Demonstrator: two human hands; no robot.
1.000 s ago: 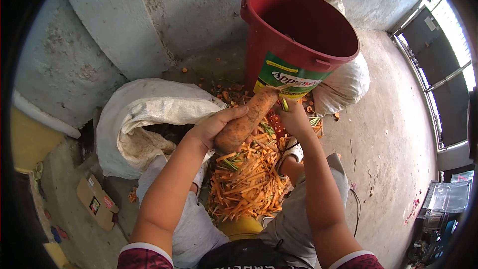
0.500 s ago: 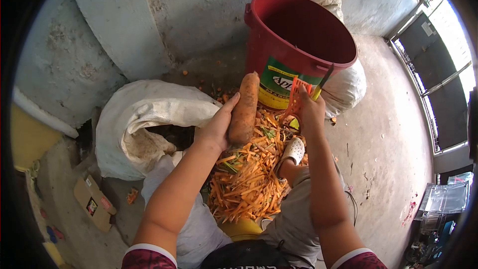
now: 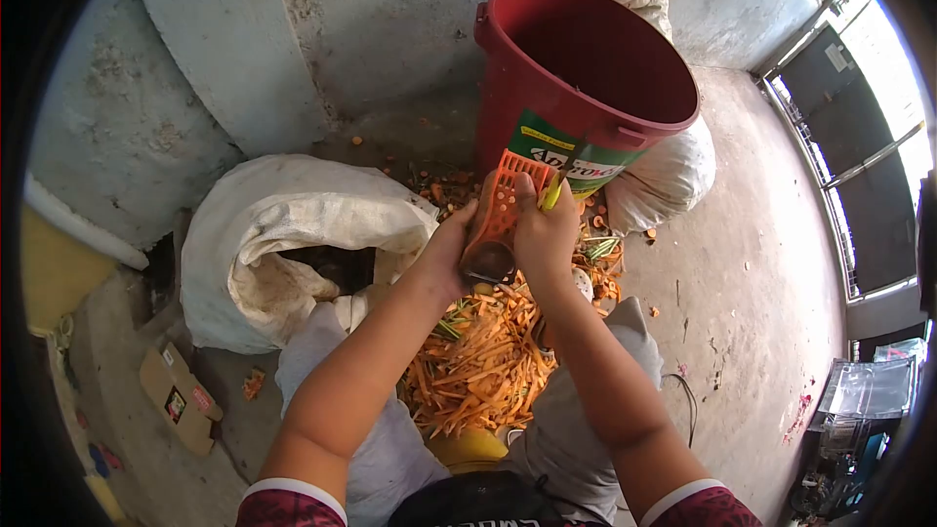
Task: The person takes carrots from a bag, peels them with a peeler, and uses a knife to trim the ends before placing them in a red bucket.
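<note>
My left hand [image 3: 449, 246] is closed around a large soil-stained carrot [image 3: 488, 262], whose blunt lower end points toward me. An orange plastic peeler [image 3: 505, 197] with slots and round holes lies over the carrot and hides most of it. My right hand [image 3: 549, 234] grips this peeler, along with a knife [image 3: 553, 191] that has a yellow-green handle and a dark blade pointing up. Below both hands, a heap of orange carrot peelings [image 3: 478, 361] covers the floor between my legs, with some green bits mixed in.
A tall dark red bin [image 3: 517, 88] stands ahead against the wall. To the left sits an open white sack [image 3: 220, 234] with its rim rolled down. Another stuffed sack [image 3: 673, 185] is behind the bin. Cardboard [image 3: 181, 400] lies on the floor at left.
My right hand has moved left, bringing the peeler onto the carrot. The carrot was in full view before and is now mostly covered.
</note>
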